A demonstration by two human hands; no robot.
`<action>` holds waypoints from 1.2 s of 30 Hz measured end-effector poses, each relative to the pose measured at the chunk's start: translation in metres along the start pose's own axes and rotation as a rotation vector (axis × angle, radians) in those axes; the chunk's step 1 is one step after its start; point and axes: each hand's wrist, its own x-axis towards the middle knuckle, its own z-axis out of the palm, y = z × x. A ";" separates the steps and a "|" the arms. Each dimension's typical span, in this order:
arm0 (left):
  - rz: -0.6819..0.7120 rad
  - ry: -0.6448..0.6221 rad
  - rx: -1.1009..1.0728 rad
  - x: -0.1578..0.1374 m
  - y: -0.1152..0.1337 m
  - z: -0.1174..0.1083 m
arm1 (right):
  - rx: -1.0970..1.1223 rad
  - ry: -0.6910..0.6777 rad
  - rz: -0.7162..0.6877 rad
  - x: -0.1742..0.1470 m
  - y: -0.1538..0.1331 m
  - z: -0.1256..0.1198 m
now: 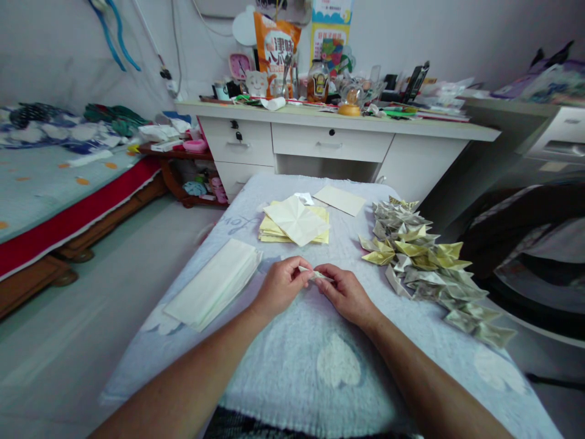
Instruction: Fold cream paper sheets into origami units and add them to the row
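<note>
My left hand (282, 285) and my right hand (345, 294) meet at the middle of a table covered by a pale blue towel (292, 366). Both pinch a small folded piece of pale paper (314, 274) between their fingertips, just above the cloth. Beyond the hands lies a stack of yellow paper squares (295, 224) with a creased cream sheet on top. A pile of folded paper shapes (425, 262) stretches along the right side. A stack of white sheets (214, 283) lies to the left.
A single cream sheet (339, 199) lies at the table's far edge. Behind stands a white desk (329, 143) crowded with bottles, a snack bag and a clock. A bed (55, 183) is on the left, a dark chair (530, 238) on the right.
</note>
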 end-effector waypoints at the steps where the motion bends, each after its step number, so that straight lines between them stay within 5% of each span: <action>1: 0.035 0.013 0.065 -0.001 0.002 -0.001 | 0.004 -0.015 0.006 0.000 0.000 0.000; 6: 0.123 0.007 0.198 -0.003 0.003 0.000 | -0.011 -0.030 0.015 -0.001 0.002 0.000; 18: -0.050 -0.089 0.033 0.001 -0.005 -0.001 | -0.068 -0.046 -0.017 -0.002 0.000 0.000; 27: -0.006 -0.049 0.052 0.001 -0.004 -0.002 | -0.071 -0.052 -0.011 -0.001 -0.001 0.000; 36: -0.180 -0.086 -0.421 0.006 -0.010 0.004 | -0.050 0.016 0.000 -0.001 0.001 0.000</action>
